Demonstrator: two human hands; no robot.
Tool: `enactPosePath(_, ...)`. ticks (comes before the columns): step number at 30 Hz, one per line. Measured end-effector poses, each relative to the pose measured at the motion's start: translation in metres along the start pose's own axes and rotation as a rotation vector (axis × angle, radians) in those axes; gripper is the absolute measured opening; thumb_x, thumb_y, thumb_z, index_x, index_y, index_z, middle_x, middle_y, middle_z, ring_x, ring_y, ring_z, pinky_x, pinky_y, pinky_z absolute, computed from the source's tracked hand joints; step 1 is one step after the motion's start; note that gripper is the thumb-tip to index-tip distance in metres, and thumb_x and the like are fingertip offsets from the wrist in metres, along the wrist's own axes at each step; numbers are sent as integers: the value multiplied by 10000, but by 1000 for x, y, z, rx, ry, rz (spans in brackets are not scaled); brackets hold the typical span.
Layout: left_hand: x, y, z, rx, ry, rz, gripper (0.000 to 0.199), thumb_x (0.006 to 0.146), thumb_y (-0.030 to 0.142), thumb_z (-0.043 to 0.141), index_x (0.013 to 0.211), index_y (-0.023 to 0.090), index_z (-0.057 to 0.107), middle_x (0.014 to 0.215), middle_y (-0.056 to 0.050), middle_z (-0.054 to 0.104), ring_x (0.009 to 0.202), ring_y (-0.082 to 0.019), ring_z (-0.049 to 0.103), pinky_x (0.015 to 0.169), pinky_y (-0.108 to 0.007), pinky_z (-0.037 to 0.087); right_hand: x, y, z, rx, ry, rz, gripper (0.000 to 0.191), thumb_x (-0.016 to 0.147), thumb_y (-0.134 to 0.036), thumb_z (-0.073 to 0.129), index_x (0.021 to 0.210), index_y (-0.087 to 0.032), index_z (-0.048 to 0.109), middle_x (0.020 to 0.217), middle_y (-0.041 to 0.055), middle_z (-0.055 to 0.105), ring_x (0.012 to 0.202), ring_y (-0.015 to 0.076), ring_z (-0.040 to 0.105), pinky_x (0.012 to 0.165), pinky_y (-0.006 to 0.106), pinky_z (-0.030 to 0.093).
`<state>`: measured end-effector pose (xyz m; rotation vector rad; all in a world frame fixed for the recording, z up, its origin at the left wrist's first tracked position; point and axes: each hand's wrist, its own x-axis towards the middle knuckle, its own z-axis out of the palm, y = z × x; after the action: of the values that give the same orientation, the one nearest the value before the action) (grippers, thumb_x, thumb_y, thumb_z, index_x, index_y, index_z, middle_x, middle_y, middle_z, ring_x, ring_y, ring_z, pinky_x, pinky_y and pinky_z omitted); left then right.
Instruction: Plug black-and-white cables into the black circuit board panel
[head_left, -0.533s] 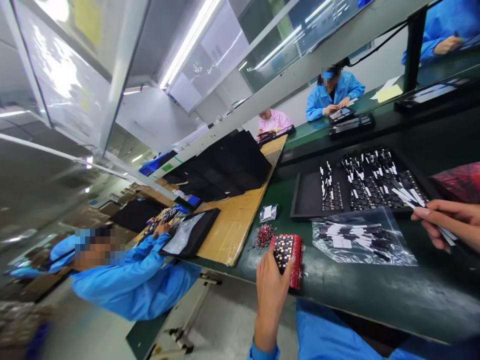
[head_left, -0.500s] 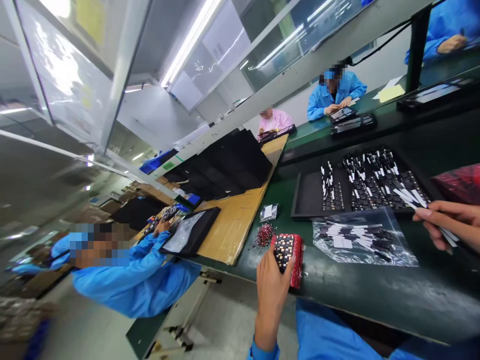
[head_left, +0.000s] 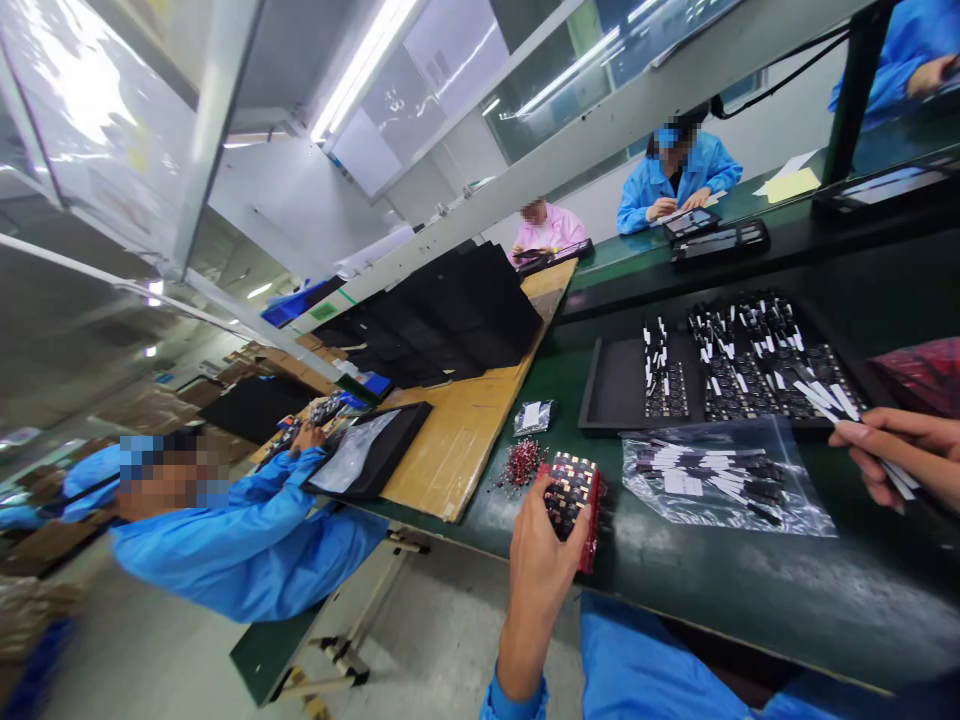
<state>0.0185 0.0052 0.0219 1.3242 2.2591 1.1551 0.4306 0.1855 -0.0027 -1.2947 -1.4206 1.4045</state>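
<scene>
- Two hands at work over a dark green bench: left hand wrapped around a red block of small components, thumb on its dark gridded top face, block resting at the near bench edge.
- Right hand pinched on a bundle of thin black-and-white strips, tips fanned out toward the left, away from the fingers.
- Between the two hands, flat on the bench: clear plastic bag of more such strips.
- Just beyond the bag and the right fingertips: black tray, right part packed with strips standing in rows, left part bare.
- Just past the left hand: loose heap of tiny red parts, and beyond that a small clear pouch.
- Further left of the left hand: cardboard sheet carrying a stack of black trays.
- Far left, well apart from both hands: co-worker in a blue coat, bent over another tray.
- Across the bench, beyond the tray: two more seated people, one in blue, one in pink.
- Beside the right hand, at the frame edge: something red and shiny, kind not readable.
</scene>
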Motion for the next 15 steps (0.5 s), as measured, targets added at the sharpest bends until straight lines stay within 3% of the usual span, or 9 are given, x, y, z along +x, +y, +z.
enactPosePath(3, -8, 23, 4, -258, -184, -44, 737, 702, 651, 696, 1313, 305, 474, 1434, -2, 521, 1342, -242, 487, 1170, -422, 345, -1, -8, -7, -113, -87, -45, 695, 854, -1034, 833, 861, -340, 878, 695, 77, 732, 659, 287, 690, 733, 524, 541)
enactPosePath(6, -15, 48, 17, -548, -477, -138, 772, 774, 814, 444, 1314, 265, 509, 1332, -40, 625, 1204, -260, 631, 1008, -437, 527, -4, -13, -5, -102, -90, -58, 671, 920, -972, 839, 900, -302, 860, 718, 46, 745, 651, 256, 694, 687, 460, 524)
enactPosePath(8, -18, 62, 29, -725, -666, -235, 831, 779, 854, 333, 1317, 251, 529, 1320, -58, 639, 1157, -286, 667, 940, -468, 570, -6, -15, -2, -52, -80, -63, 635, 952, -917, 859, 940, -282, 855, 713, 18, 739, 626, 233, 691, 654, 426, 505)
enactPosePath(12, -21, 76, 55, -951, -904, -447, 841, 691, 838, 501, 1276, 238, 580, 1318, -65, 641, 1198, -334, 640, 970, -514, 550, -10, -21, 2, 14, -92, -84, 606, 956, -853, 908, 948, -251, 841, 674, -9, 725, 598, 212, 685, 624, 390, 511)
enactPosePath(15, -23, 72, 71, -946, -914, -582, 824, 626, 794, 628, 1185, 188, 647, 1207, -102, 698, 1123, -362, 668, 880, -517, 577, -11, -27, 4, 25, -97, -81, 629, 910, -866, 940, 938, -246, 837, 650, -11, 733, 580, 209, 687, 594, 373, 512)
